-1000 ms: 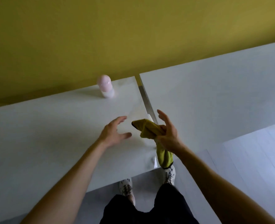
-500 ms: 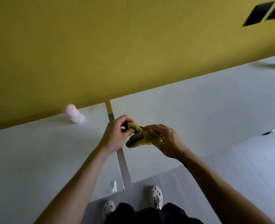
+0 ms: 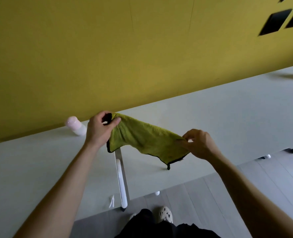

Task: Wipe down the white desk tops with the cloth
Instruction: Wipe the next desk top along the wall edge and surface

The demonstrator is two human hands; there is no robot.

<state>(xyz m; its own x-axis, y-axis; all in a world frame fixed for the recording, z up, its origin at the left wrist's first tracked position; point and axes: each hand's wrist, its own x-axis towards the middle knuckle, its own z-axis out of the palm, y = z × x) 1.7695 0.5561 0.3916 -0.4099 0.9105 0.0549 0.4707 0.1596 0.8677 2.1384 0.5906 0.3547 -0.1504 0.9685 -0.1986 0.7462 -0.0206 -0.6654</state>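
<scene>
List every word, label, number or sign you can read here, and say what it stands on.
No text can be read in this view.
green cloth: plain, no printed tag shows.
pink bottle: blurred, no label legible.
yellow wall and white desk tops: no writing on them.

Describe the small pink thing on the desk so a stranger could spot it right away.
Below the yellow wall, take the left desk of the two white ones. At its back edge by the wall sits a small pink round-topped container, left of the left hand pinching the green cloth. It is the only pink item on that desk.
</scene>
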